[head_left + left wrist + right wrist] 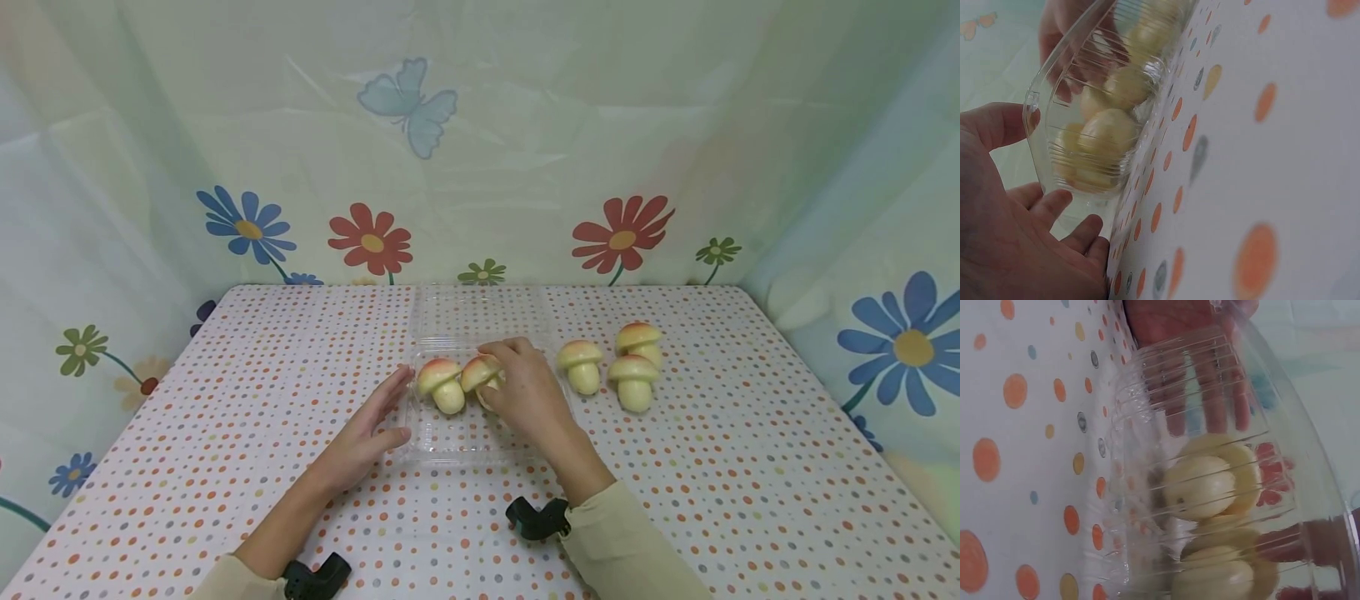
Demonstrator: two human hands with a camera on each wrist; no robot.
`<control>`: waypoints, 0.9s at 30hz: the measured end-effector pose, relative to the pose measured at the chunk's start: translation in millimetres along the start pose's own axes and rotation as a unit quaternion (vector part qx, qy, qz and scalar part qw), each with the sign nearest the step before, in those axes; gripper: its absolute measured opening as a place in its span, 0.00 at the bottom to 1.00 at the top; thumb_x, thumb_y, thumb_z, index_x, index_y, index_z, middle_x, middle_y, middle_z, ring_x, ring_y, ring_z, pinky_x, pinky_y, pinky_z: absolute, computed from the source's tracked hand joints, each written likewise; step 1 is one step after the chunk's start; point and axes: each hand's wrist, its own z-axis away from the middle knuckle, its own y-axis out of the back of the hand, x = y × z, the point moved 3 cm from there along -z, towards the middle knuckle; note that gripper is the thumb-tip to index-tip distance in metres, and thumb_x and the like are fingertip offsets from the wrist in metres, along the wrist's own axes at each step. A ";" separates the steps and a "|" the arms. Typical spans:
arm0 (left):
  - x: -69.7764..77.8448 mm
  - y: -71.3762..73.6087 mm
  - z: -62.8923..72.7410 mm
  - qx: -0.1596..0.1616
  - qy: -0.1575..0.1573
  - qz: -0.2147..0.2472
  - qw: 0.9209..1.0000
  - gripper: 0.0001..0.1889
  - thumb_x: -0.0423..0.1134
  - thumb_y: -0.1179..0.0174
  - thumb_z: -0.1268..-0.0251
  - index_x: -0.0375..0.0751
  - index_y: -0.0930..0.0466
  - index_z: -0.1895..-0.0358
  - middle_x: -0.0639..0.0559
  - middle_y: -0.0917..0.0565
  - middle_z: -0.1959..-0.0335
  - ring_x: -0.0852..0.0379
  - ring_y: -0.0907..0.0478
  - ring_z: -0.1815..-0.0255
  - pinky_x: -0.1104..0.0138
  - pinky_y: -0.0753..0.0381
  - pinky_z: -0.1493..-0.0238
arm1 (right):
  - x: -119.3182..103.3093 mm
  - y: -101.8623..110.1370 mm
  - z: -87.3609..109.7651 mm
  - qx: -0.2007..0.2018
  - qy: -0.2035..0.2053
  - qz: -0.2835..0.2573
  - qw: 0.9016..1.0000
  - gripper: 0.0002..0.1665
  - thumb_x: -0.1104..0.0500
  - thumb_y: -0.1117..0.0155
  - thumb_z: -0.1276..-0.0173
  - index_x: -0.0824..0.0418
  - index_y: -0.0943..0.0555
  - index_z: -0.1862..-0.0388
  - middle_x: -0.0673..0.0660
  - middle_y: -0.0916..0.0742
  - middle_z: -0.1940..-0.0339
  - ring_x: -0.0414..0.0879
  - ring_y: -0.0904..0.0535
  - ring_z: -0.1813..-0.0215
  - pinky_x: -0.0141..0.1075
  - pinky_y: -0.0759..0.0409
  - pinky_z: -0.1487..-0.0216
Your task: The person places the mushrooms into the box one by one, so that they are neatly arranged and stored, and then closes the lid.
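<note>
A clear plastic clamshell box (450, 450) lies on the table with its lid (480, 317) folded back. Inside, on the left, sits a toy mushroom (441, 383) with a pale stem and a yellow-red cap. My right hand (532, 396) reaches into the box and grips a second toy mushroom (478, 372) beside the first, partly hiding it. At the box's left side rests my left hand (367, 437), its fingers extended. In the left wrist view, the thumb of that hand (1016, 219) touches the rim. Through the ribbed wall, the right wrist view shows mushrooms (1200, 487).
Right of the box stand three more toy mushrooms: one nearer the box (581, 367), one behind (637, 336) and one in front (633, 385). A dotted cloth (735, 467) covers the table. A flowered curtain (510, 183) hangs behind it.
</note>
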 end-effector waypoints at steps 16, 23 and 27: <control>-0.8 -0.9 0.1 -0.002 0.005 -0.004 1.000 0.43 0.35 0.46 0.27 0.45 0.58 0.14 0.41 0.52 0.14 0.37 0.57 0.14 0.37 0.59 0.17 | -4.0 11.8 4.5 0.013 0.000 0.004 1.000 0.33 0.60 0.24 0.36 0.57 0.21 0.31 0.64 0.20 0.33 0.62 0.23 0.33 0.53 0.15 0.45; 0.7 -0.7 0.7 -0.001 0.004 -0.008 1.000 0.43 0.35 0.47 0.27 0.44 0.58 0.15 0.42 0.52 0.14 0.37 0.56 0.14 0.36 0.58 0.18 | -5.9 20.8 4.9 0.016 -0.006 0.000 1.000 0.34 0.60 0.24 0.36 0.57 0.21 0.30 0.64 0.21 0.32 0.61 0.23 0.32 0.53 0.17 0.39; 0.6 -0.1 0.6 -0.002 0.002 -0.006 1.000 0.43 0.34 0.46 0.27 0.44 0.58 0.15 0.42 0.52 0.13 0.36 0.57 0.14 0.36 0.59 0.18 | -5.2 24.9 4.1 0.021 -0.011 -0.008 1.000 0.34 0.60 0.25 0.35 0.58 0.22 0.30 0.66 0.22 0.32 0.62 0.24 0.31 0.55 0.18 0.37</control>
